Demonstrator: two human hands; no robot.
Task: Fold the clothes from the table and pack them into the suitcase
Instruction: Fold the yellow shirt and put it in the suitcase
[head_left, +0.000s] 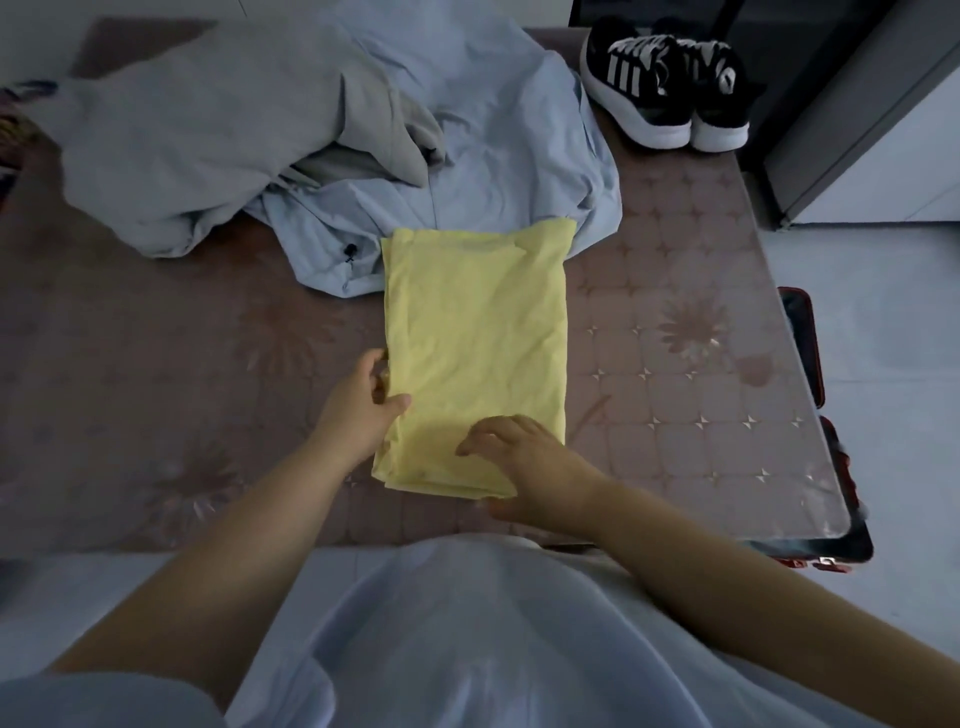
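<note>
Where it lies folded flat on the table (675, 364), the yellow garment (475, 332) is pinched at its left edge by the left hand (358, 410), thumb on top. The right hand (530, 457) curls over its near right corner, thumb beneath. Beyond it lie unfolded clothes (493, 145); to its right is the suitcase (797, 322).

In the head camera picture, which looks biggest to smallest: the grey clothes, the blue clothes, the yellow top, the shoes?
1. Grey clothes and light blue clothes: both biggest, but they overlap, so I can't tell which wins.
2. Folded yellow top.
3. Pair of shoes, though they sit farther away.
</note>
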